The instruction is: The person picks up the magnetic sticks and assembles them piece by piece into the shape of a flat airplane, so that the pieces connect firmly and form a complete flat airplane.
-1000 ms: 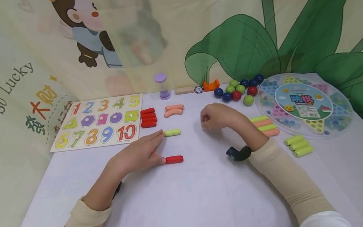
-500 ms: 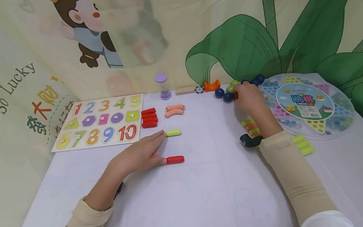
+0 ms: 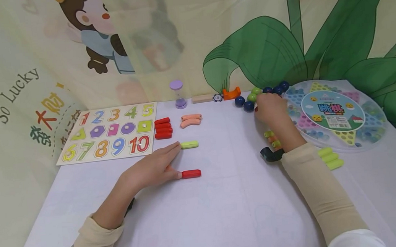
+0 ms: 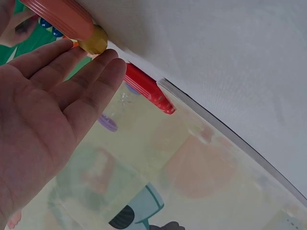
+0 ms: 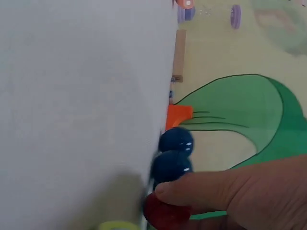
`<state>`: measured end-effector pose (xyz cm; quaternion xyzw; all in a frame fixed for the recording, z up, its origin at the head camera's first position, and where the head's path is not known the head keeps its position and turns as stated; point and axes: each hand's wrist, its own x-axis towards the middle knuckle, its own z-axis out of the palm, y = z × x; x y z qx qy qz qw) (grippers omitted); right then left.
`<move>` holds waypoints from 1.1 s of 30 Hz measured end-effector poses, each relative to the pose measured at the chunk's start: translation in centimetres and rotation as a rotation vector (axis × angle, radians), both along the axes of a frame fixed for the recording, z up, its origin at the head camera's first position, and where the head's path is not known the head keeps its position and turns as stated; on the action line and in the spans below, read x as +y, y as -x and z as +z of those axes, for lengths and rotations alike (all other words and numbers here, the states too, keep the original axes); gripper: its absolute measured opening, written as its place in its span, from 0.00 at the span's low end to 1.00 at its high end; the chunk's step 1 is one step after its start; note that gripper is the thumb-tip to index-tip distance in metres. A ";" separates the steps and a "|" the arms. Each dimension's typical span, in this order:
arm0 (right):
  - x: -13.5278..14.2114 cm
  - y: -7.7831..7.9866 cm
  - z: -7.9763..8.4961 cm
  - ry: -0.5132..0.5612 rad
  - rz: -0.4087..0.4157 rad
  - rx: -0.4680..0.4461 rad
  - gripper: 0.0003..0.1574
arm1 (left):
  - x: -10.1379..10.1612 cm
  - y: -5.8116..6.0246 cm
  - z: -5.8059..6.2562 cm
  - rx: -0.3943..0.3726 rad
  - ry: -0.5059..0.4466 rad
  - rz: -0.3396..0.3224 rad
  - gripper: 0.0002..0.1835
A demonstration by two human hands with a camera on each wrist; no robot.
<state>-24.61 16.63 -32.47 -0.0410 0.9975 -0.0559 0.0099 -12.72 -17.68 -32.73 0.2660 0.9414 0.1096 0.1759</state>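
My left hand [image 3: 151, 168] lies on the white table with straight fingers. Its fingertips meet a ribbed yellow-green stick [image 3: 189, 144], and its thumb touches a ribbed red stick [image 3: 191, 173]. In the left wrist view, a ribbed orange-red stick [image 4: 64, 18] and a yellow rounded end [image 4: 96, 40] show beyond the fingers [image 4: 98, 79]. At the back right, my right hand [image 3: 274, 112] pinches a red ball [image 5: 165, 211], seen best in the right wrist view with the thumb over it. Dark blue balls [image 3: 248, 106] and green balls [image 3: 252, 97] lie around that hand, which hides part of the group.
A number puzzle board [image 3: 109, 133] lies left, beside red sticks [image 3: 163, 128] and curved orange pieces [image 3: 191, 121]. An hourglass [image 3: 177, 94], wooden block [image 3: 203, 99] and orange piece [image 3: 232, 93] stand behind. Rightward are a round game board [image 3: 374, 126] and yellow-green sticks [image 3: 332, 159].
My right hand moved right from the table's middle to the balls and now pinches a red one. My left hand stayed where it was.
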 end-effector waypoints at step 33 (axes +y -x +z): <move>-10.1 -3.9 -1.2 0.329 0.519 -0.140 0.14 | 0.4 -0.4 0.0 0.013 -0.043 -0.022 0.45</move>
